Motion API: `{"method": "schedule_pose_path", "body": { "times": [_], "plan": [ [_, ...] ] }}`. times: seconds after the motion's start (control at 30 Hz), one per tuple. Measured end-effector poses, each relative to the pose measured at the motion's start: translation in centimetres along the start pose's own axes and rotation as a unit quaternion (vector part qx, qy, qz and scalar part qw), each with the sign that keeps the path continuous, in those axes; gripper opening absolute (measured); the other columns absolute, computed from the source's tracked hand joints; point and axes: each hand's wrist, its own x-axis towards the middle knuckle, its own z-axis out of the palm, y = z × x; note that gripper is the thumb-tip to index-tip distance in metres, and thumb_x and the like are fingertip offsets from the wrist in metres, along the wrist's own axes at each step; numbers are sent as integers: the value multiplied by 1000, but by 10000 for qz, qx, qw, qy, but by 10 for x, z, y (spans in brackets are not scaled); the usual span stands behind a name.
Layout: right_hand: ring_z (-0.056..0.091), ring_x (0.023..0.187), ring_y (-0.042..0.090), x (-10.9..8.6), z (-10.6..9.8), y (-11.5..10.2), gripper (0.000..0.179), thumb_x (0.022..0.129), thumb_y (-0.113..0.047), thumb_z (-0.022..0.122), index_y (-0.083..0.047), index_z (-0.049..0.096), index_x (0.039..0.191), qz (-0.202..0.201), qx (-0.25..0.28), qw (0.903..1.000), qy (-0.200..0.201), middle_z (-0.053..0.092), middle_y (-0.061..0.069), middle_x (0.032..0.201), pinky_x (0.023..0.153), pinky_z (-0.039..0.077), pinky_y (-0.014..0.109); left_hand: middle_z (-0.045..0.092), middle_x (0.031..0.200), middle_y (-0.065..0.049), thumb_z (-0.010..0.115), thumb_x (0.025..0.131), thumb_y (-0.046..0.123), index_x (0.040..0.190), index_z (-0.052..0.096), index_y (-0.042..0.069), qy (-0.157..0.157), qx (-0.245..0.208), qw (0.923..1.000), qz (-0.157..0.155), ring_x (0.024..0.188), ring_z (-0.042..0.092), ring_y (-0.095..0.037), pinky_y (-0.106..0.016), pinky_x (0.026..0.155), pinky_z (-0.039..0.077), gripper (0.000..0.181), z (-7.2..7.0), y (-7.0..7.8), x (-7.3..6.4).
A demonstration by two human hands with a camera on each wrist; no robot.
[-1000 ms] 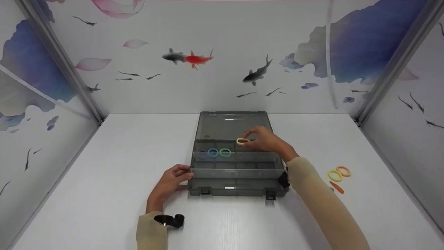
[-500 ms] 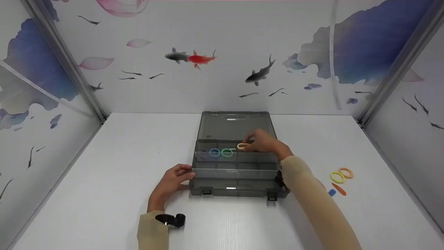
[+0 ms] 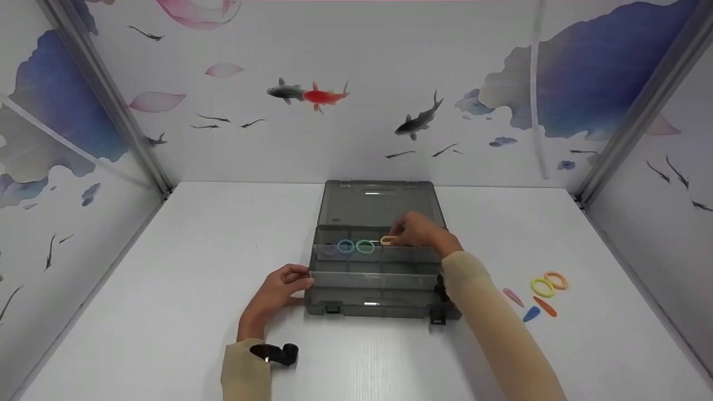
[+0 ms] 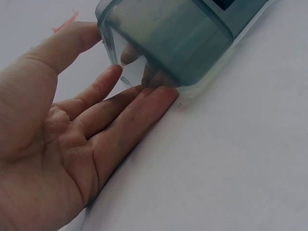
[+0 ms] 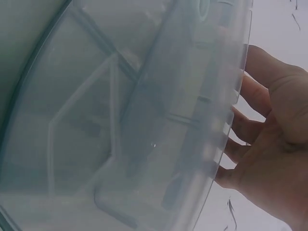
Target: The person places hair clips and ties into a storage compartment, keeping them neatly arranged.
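Note:
A dark see-through compartment box lies with its lid folded back. My right hand pinches a pale orange hair tie in the back row. Left of it, a green hair tie and a blue hair tie stand upright in that row, with a faint purple one beside them. In the right wrist view, a clear divider fills the frame and the fingers reach behind its edge; the held hair tie is hidden. My left hand touches the box's left side with extended fingers, thumb at its upper corner.
On the white table, to the right, lie a yellow hair tie, an orange hair tie, and orange, blue and pink hair clips. The patterned back wall stands close behind the lid.
My right hand has lowered the pale orange hair tie into the back row. The right forearm has shifted left, uncovering the pink and blue clips. The left hand stays at the box.

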Motion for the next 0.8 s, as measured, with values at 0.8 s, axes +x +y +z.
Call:
{"method": "schedule_pose_path", "body": {
  "times": [0.8],
  "plan": [
    [41, 142, 42, -46, -14, -13, 31, 94, -20, 71, -2, 70, 119, -824, 666, 9919, 698, 51, 20, 148, 112, 39, 60, 64, 135, -14, 74, 91, 33, 129, 58, 6, 11, 161, 9999, 43, 117, 63, -23, -40, 96, 55, 49, -1, 2, -3]
  ]
}}
